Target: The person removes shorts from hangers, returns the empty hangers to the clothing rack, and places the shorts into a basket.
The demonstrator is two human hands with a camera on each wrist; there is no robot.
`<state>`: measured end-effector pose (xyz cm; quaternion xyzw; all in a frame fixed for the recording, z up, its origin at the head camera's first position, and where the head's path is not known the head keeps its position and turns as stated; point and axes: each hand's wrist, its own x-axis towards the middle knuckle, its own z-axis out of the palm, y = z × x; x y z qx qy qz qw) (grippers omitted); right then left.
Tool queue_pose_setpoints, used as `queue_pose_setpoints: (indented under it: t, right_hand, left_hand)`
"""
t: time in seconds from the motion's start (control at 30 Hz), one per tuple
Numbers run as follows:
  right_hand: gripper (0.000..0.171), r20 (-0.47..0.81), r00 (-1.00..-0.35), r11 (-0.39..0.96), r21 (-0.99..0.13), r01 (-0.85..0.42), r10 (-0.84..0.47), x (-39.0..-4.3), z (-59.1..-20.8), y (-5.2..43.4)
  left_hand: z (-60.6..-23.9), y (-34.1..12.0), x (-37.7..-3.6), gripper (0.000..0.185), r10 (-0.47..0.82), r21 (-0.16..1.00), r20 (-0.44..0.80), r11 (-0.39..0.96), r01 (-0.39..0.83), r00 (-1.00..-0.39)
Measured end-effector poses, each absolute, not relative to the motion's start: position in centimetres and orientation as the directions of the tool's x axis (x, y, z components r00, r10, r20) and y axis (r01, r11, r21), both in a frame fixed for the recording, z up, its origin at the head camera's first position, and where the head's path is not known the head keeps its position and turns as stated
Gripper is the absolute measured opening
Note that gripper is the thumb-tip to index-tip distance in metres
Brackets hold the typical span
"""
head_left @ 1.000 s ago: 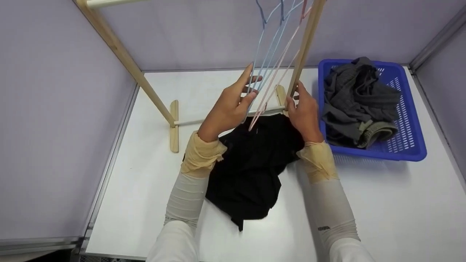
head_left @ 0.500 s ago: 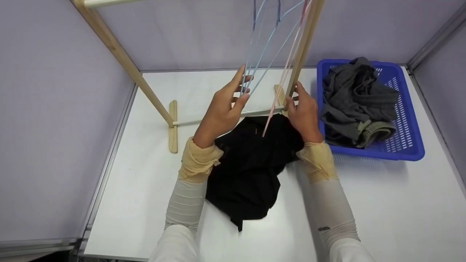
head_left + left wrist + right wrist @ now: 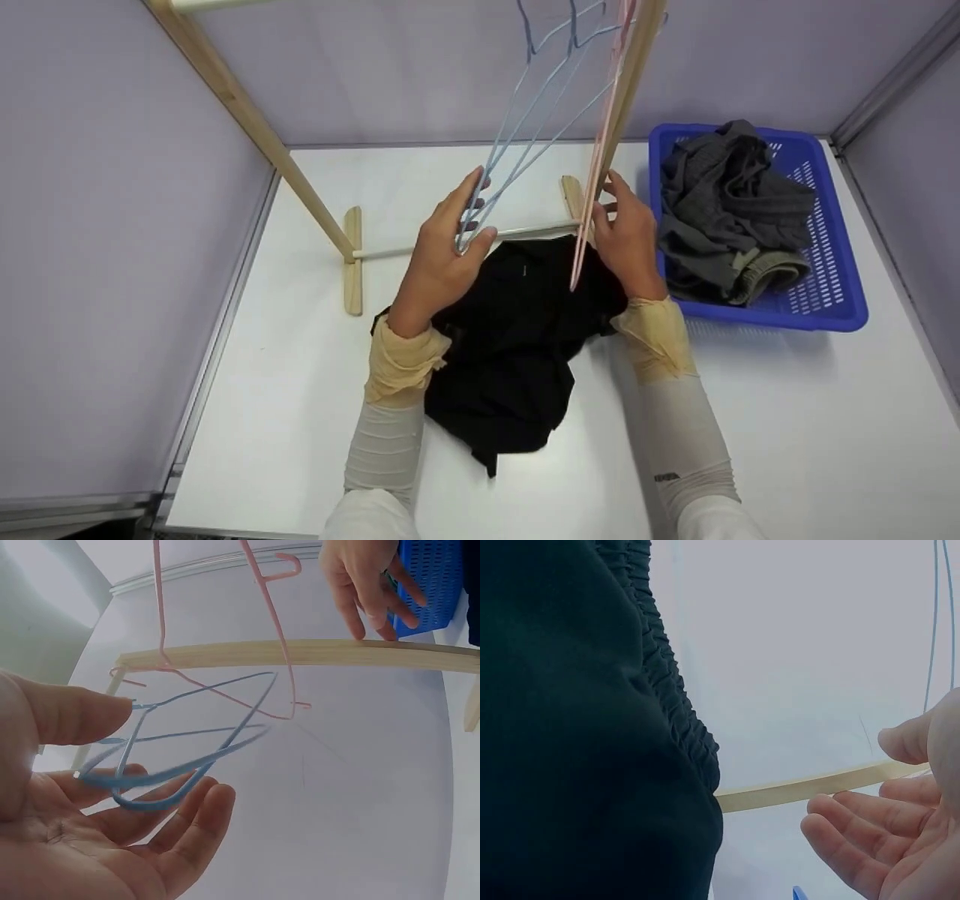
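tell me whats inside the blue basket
The blue basket holds a crumpled heap of dark grey clothes, one with a lighter ribbed cuff. Whatever lies beneath the heap is covered.

Blue hangers [image 3: 517, 154], black garment [image 3: 517, 330]

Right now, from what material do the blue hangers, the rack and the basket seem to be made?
The blue hangers look like thin coated wire: slim, smooth, evenly coloured loops. The rack appears to be unpainted light wood, with pale matte bars and flat feet. The basket seems to be moulded blue plastic, glossy, with rows of small slots in its walls.
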<state>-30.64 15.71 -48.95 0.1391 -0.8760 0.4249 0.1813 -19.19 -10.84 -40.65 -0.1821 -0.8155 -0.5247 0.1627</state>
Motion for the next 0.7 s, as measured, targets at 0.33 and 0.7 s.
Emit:
queue_pose_setpoints:
  t: [0.33,0.7]
  right_hand:
    - [0.042,0.495,-0.867,0.572,-0.729,-0.377,0.061,-28.4,-47.1,19.4]
    - [0.035,0.472,-0.739,0.699,-0.715,-0.002,0.481,-24.4,-46.7,32.3]
  left_hand:
    - [-45.4,-11.3,-18.8,0.082,0.123,0.873,0.179,0.437,0.215,-0.976]
    - [-50.7,-10.5,-18.4,0.111,0.179,0.539,-0.368,0.841,-0.052,-0.913]
